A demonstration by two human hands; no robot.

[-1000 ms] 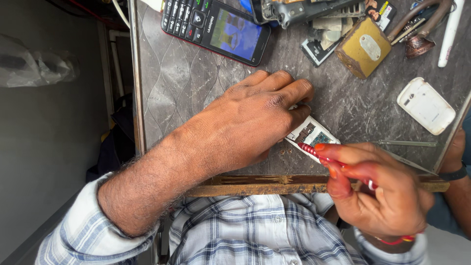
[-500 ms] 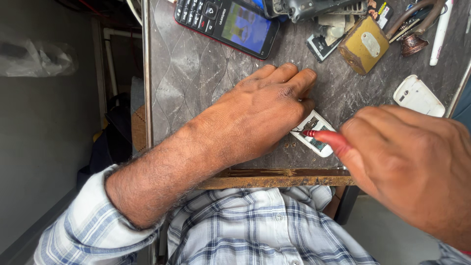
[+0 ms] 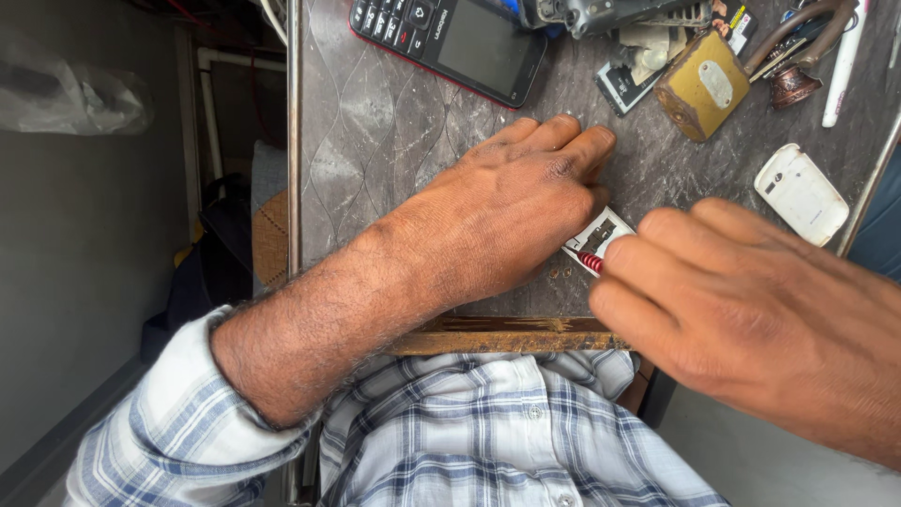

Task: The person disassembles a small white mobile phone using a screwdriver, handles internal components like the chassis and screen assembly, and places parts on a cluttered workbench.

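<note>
Marbled table (image 3: 375,141); phone (image 3: 449,42); padlock (image 3: 702,86)

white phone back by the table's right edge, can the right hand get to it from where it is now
Probably yes. The white phone back lies bare on the table, with nothing on it and clear tabletop between it and the right hand. That hand pinches a red-handled tool, though, so it is not free.

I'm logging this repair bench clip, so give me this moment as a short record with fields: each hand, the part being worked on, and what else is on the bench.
left hand: pressed flat on small phone part
right hand: grip on red-handled tool
red-handled tool: tip at the part
small phone part: mostly hidden under the hands
bench top: dark, patterned
nearby: keypad phone, white phone cover, yellow block
</note>
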